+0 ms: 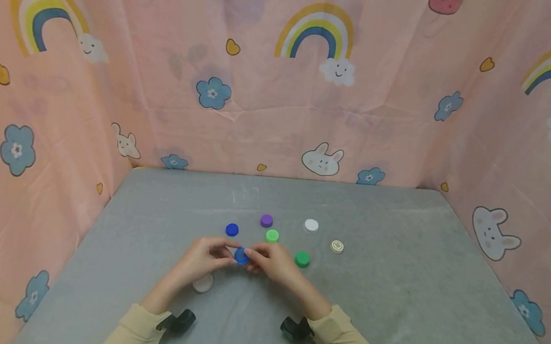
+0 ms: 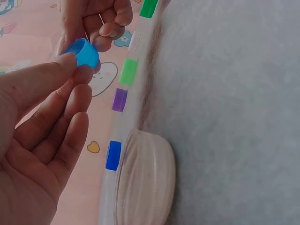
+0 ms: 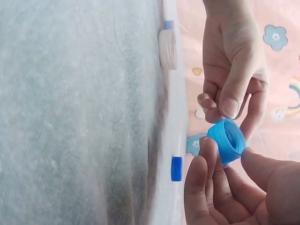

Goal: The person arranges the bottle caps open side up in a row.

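Between my two hands, raised above the table, is a light-blue bottle cap. Its hollow side shows in both wrist views. My left hand pinches one edge of the cap with thumb and fingertip. On the opposite edge, the thumb and fingers of my right hand hold it. A translucent whitish lid lies on the table beside my left wrist and looks large in the left wrist view. Just past the hands are a dark-blue cap and a light-green cap.
Farther back lie a purple cap and a white cap. To the right sit a dark-green cap and a cream cap with a ring pattern. Pink patterned cloth surrounds the grey table.
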Tool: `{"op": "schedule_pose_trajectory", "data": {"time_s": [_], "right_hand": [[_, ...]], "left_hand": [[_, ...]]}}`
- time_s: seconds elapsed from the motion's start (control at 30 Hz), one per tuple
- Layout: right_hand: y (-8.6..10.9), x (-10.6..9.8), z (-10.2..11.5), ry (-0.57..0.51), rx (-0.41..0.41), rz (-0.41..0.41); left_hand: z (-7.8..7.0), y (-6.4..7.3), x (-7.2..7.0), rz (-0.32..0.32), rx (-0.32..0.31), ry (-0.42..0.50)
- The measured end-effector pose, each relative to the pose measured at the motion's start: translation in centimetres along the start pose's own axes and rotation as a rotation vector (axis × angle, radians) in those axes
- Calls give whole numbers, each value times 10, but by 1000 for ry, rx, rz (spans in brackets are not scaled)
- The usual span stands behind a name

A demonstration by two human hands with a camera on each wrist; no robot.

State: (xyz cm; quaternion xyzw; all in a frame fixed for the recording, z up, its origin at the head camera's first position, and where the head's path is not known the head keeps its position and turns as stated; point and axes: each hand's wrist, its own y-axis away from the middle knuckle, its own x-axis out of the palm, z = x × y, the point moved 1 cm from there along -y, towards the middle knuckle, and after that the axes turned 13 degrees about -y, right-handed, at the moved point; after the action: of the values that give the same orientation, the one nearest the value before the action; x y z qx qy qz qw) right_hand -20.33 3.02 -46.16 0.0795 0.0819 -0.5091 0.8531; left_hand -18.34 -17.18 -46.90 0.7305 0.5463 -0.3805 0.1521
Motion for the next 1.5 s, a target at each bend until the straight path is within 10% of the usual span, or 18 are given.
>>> {"op": "schedule_pose_trajectory", "data": {"time_s": [1.23, 1.5], "right_hand": [[3, 5, -1, 139, -77, -16], [4, 6, 1, 177, -94, -3]], "left_hand": [[3, 4, 1, -6, -86, 44], [8, 6, -2, -12, -12, 30]]}}
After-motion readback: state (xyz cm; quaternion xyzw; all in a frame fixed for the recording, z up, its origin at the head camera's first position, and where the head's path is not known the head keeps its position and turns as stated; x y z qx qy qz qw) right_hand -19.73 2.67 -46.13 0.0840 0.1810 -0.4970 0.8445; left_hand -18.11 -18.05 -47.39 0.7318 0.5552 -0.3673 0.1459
